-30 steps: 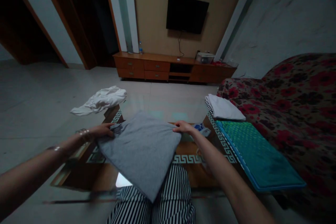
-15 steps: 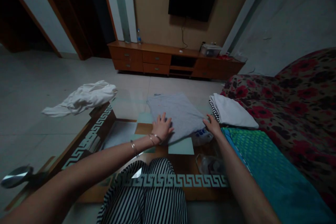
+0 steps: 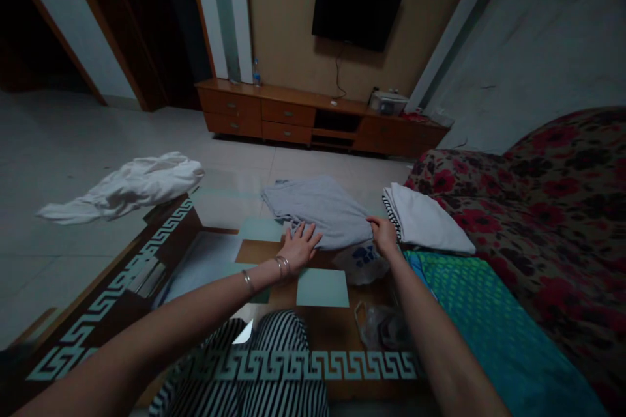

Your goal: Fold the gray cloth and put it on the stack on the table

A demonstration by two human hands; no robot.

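Note:
A folded grey shirt (image 3: 317, 207) lies on the far part of the glass-topped table (image 3: 254, 365). My left hand (image 3: 300, 246) rests flat on the shirt's near edge, fingers spread. My right hand (image 3: 382, 236) pinches the shirt's near right corner. Both wrists reach forward over my striped trousers (image 3: 274, 371).
A crumpled white garment (image 3: 128, 185) lies on the table's far left corner. A folded white and striped pile (image 3: 423, 218) and a teal cloth (image 3: 489, 332) lie on the right, by the floral sofa (image 3: 548, 208). A plastic bag (image 3: 362, 262) sits near my right hand. A TV cabinet (image 3: 317, 120) stands behind.
The grey shirt went from near my lap to the far part of the table. Both hands followed it forward. My left hand now lies flat on its edge.

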